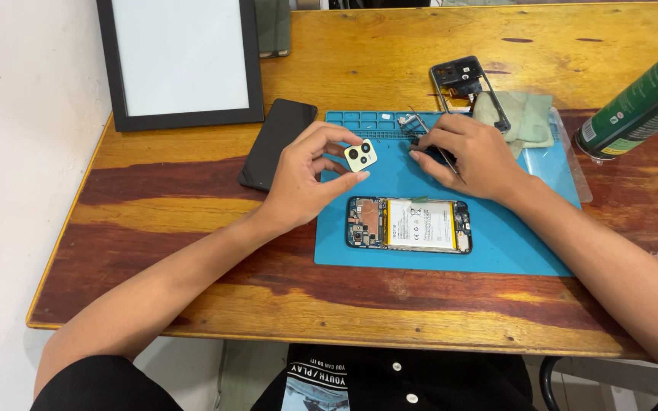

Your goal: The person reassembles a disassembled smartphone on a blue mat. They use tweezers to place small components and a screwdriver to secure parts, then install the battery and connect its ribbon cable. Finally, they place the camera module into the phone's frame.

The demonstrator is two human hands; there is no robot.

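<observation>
The small pale-green camera cover [360,155], a rounded square with two dark lens holes, is held up above the far-left part of the blue work mat [496,251], pinched by its edges between the thumb and fingertips of the left hand [306,179]; the fingers are curled close around it, only as far apart as the part is wide. To handle it well, as I judge it, the grip should stay on the rim so the lens windows keep free of fingerprints, and the piece should be kept over the mat in case it slips. The right hand [470,152] is closed around thin metal tweezers [429,131], tips pointing away toward the mat's far edge; whether the tips grip anything I cannot tell. Near the front of the mat lies the opened phone [409,224], back off, showing a white battery and a circuit board at its left end. The mat's far edge has a row of shallow moulded compartments [363,119]; a few tiny parts seem to sit near the middle ones, too small to tell what they are. Beyond lie a black phone frame [466,80] on a greenish cloth [531,114], a dark phone back [277,143], a framed white board [180,61] and a green spray can [641,99], all on the wooden table [192,251]
</observation>
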